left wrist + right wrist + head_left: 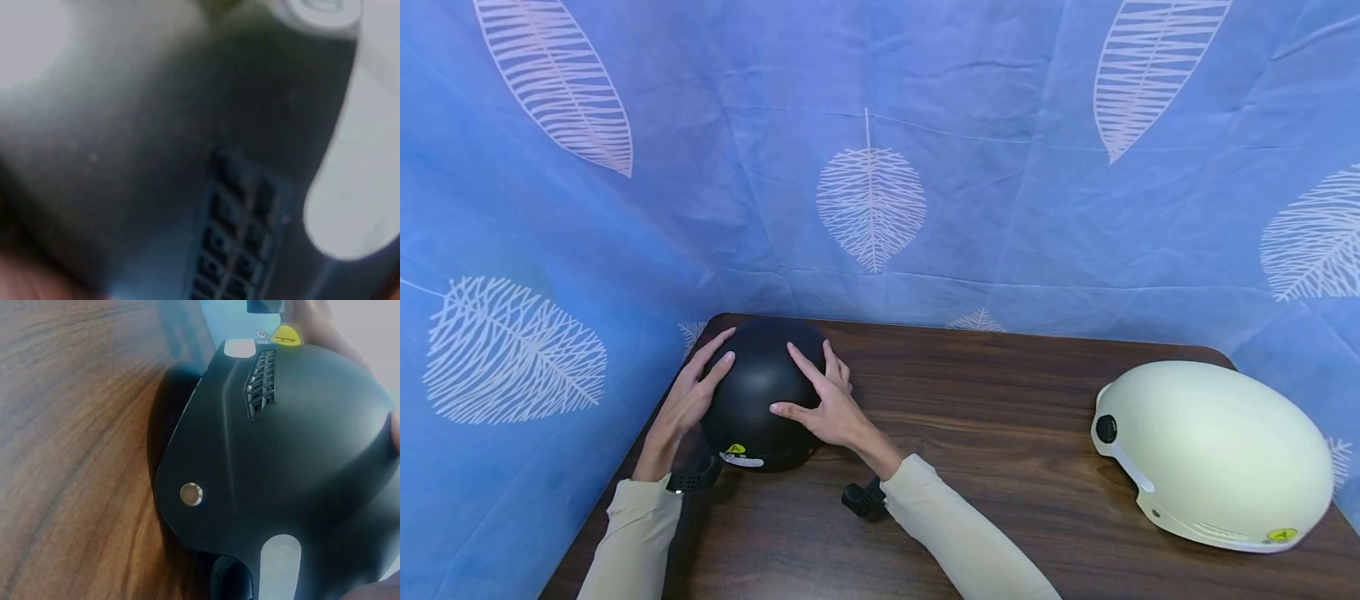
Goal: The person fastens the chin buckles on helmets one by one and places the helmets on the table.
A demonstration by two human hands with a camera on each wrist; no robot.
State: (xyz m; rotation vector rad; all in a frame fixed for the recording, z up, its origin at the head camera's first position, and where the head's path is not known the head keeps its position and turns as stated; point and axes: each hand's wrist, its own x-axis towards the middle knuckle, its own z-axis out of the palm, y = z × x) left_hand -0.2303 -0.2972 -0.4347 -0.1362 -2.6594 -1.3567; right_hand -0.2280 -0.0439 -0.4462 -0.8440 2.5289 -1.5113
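Observation:
A black helmet (752, 400) sits dome up at the table's far left corner, a yellow sticker (735, 448) and a whitish label low on its near side. My left hand (692, 396) rests on its left side and my right hand (831, 404) on its right, fingers fairly straight and spread over the shell. Blurred and close, the shell (125, 137) with its vent grille (240, 231) fills the left wrist view. From the right wrist, the helmet (312, 444) shows a round rivet (191, 494) and its lower edge near the wood. Some fingertips are hidden behind the dome.
A cream-white helmet (1217, 450) stands at the right end of the dark wooden table (970, 417). Blue cloth (970, 208) with white leaf prints hangs behind the table and along its left side. Small black devices sit at both wrists.

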